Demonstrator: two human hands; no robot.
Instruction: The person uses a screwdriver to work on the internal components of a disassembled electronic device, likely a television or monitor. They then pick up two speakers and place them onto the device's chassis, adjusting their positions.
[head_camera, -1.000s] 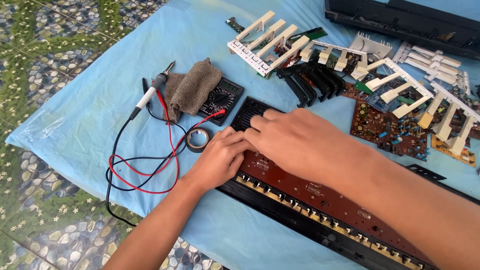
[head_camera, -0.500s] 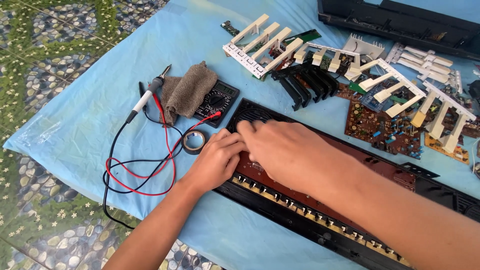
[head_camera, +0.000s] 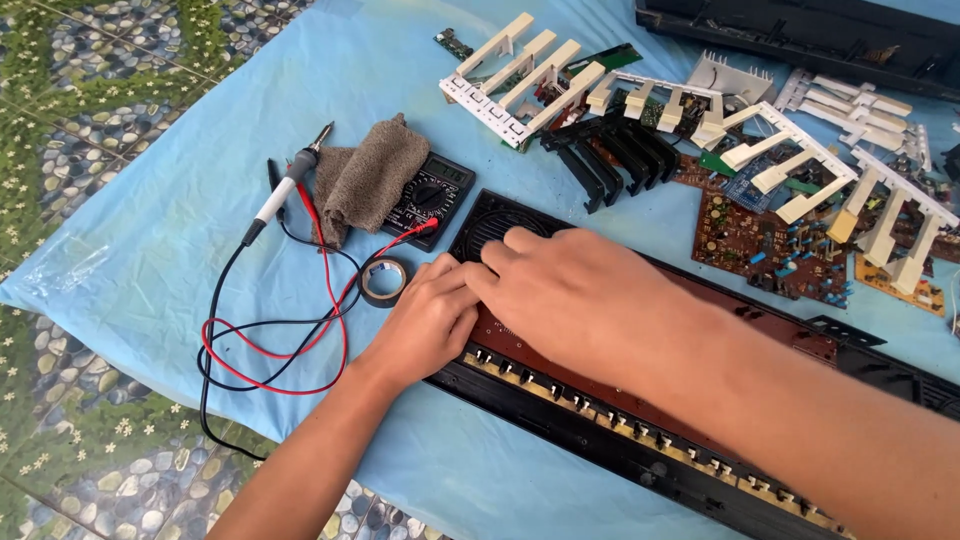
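Note:
A long black keyboard chassis (head_camera: 600, 425) lies across the blue sheet (head_camera: 150, 230), with a brown circuit board (head_camera: 760, 335) set into it and a round speaker grille (head_camera: 490, 220) at its left end. My left hand (head_camera: 425, 320) rests on the left end of the board, fingers curled against it. My right hand (head_camera: 575, 300) lies flat over the board just beside it, fingertips near the grille. Whether either hand grips anything cannot be seen.
A black multimeter (head_camera: 435, 195) under a grey rag (head_camera: 370, 175), red and black leads (head_camera: 280, 340), a soldering iron (head_camera: 290, 185) and a tape roll (head_camera: 384, 280) lie left. White key sets (head_camera: 520, 70), black keys (head_camera: 610, 155) and loose circuit boards (head_camera: 770, 240) lie behind.
Both hands have shifted slightly left along the board, toward the speaker grille. Everything else on the sheet lies where it was.

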